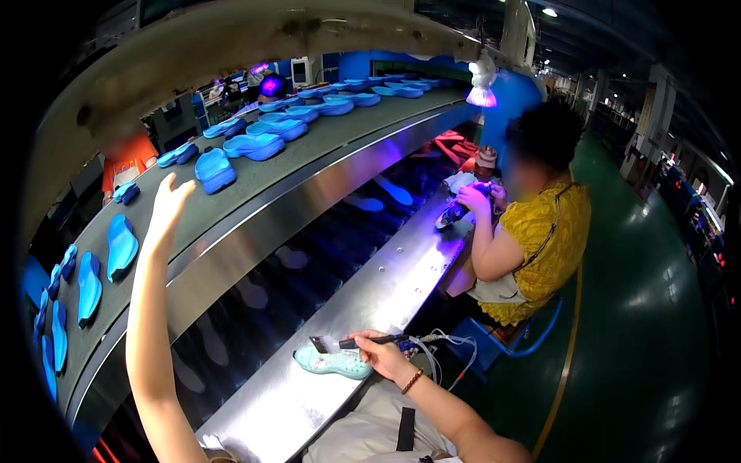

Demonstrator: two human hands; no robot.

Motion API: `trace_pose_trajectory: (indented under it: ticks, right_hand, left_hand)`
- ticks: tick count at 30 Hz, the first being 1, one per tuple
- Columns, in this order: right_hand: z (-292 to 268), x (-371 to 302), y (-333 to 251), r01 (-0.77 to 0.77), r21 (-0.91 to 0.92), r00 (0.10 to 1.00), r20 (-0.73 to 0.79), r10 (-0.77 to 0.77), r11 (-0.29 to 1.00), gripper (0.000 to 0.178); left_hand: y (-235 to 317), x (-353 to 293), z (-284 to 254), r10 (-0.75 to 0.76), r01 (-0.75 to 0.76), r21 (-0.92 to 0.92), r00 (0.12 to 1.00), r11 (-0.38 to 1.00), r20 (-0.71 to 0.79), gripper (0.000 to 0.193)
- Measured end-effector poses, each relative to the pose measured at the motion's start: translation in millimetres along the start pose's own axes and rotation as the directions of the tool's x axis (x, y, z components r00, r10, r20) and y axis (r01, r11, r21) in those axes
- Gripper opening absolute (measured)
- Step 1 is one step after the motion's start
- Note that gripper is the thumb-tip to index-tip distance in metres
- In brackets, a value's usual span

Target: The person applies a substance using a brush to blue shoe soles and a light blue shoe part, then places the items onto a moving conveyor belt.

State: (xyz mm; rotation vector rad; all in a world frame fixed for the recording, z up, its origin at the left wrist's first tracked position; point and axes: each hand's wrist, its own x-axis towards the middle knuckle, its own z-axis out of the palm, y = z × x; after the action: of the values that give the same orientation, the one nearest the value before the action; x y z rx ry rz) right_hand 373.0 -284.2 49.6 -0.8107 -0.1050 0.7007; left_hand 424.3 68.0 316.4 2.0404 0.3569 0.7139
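Note:
My left hand is stretched out over the upper conveyor belt, its fingers apart and nothing in them. Close to its right lies a blue shoe sole; another blue sole rests below and to its left. In my right hand is a brush with a dark handle, its flat bristle end over a pale green shoe sole. That sole lies on the metal ledge in front of me. Whether the bristles touch it I cannot tell. Thin hoses run behind the brush handle.
Many blue soles sit along the curved green upper belt. Below it a dark lower line carries pale soles. To my right a person in yellow works at the same ledge under a purple-lit lamp. A person in orange stands across the belt.

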Motion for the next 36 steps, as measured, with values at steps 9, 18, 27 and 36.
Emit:
trace_pose_trajectory:
  ticks: [9,18,27,36]
  right_hand:
    - [-11.6,-4.9,20.9,-0.107,-0.111,0.984,-0.154,0.089,0.988,0.021]
    - [-8.2,8.3,23.8,-0.082,0.015,0.986,-0.145,0.083,0.997,0.022]
    - [-8.1,9.2,14.6,0.057,-0.071,0.984,-0.164,-0.068,0.996,0.019]
    - [24.3,7.7,-7.5,0.171,-0.047,0.984,-0.044,-0.173,0.984,0.025]
  left_hand:
    - [-42.8,41.9,46.0,0.15,-0.147,0.741,0.987,0.655,0.063,0.056]
    - [8.8,-10.2,35.9,0.19,-0.257,0.907,0.961,0.334,0.202,0.034]
    - [-36.9,-169.4,1.5,0.048,-0.579,-0.532,0.703,0.619,-0.71,0.025]
    - [-107.0,-314.9,27.0,0.13,0.455,-0.884,0.888,-0.11,0.441,0.078]
